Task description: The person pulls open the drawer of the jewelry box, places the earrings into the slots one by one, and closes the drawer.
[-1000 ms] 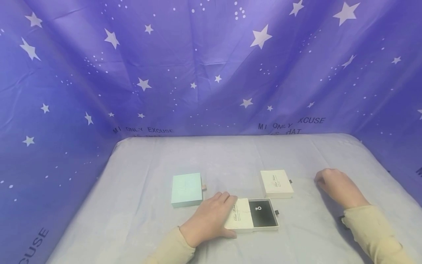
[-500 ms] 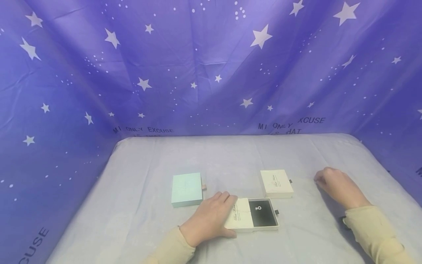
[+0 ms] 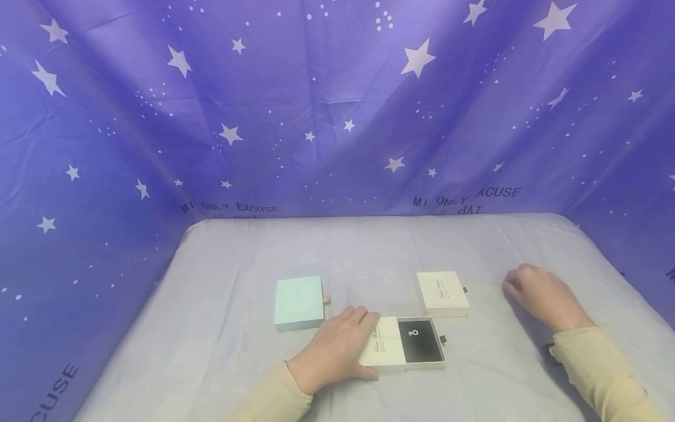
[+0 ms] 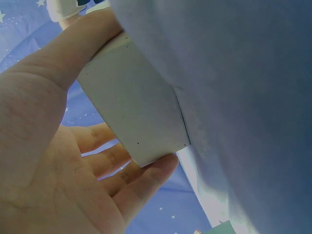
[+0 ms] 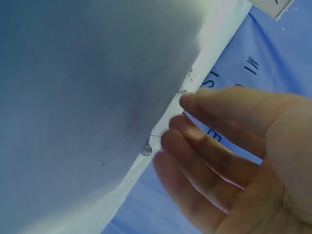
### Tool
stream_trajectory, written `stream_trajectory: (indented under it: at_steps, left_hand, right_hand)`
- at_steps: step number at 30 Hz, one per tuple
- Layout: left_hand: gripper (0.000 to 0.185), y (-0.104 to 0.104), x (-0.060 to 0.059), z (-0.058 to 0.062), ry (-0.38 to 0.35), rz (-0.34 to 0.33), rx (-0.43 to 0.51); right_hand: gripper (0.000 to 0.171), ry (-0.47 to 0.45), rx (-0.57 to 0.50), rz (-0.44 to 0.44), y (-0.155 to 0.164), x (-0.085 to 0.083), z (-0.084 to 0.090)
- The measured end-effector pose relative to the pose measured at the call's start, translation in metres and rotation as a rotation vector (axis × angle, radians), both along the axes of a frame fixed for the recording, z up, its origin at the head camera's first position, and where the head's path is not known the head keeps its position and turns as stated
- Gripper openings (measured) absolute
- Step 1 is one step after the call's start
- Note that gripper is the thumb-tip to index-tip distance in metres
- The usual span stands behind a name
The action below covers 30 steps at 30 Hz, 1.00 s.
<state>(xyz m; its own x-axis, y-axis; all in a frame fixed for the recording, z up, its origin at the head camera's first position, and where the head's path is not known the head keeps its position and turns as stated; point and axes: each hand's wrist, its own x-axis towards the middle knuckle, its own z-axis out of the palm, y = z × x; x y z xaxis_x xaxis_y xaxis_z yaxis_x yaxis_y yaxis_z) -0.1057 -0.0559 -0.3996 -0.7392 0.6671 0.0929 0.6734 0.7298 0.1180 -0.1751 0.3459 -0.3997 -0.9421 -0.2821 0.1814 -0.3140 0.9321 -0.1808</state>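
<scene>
In the head view my left hand grips the sleeve of a cream slide-out jewellery box. Its drawer is part-way out, and a small silvery piece of jewellery lies on the black lining. In the left wrist view my thumb and fingers hold the box's sides. To the right, my right hand is low at the tabletop with fingers curled. The right wrist view shows a thin silvery chain with a round bead at its fingertips, partly hidden by them.
A second cream box stands behind the drawer, printed with dark lettering. A mint-green box with a tan pull tab stands left of it. The grey cloth-covered table meets a purple star-patterned curtain at its far edge.
My right hand has shifted very slightly. My left hand, the part-open box and the other two boxes stay as they were.
</scene>
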Motion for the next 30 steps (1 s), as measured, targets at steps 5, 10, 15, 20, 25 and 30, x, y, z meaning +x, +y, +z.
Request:
stream_trajectory:
  at_steps: [5,10,15,20,25,30]
  left_hand:
    - [0.085,-0.0002,0.0003,-0.0002,-0.008,0.003,0.003]
    - [0.085,-0.0003,-0.0001,-0.0006,-0.010,0.005,0.002]
    - [0.086,-0.0002,-0.0002,-0.0005,-0.011,0.006,0.003]
    - [0.086,-0.0001,-0.0001,-0.0004,-0.008,0.005,0.003]
    - [0.086,0.0000,0.0003,0.0000,-0.013,0.007,0.002]
    - [0.086,0.0000,0.0004,0.0004,-0.025,0.010,0.003]
  right_hand:
    - [0.003,0.031,-0.024,0.012,0.0005,-0.0011,-0.0005]
    - [0.008,-0.009,-0.031,0.018,-0.0023,-0.0012,-0.0031]
    - [0.008,-0.024,-0.029,0.020,-0.0033,0.0000,-0.0034]
    - [0.007,-0.009,-0.037,0.026,-0.0031,0.0010,-0.0029]
    - [0.006,0.007,-0.037,0.032,-0.0032,0.0006,-0.0027]
    - [0.007,0.045,-0.037,0.035,-0.0009,0.0002,-0.0031]
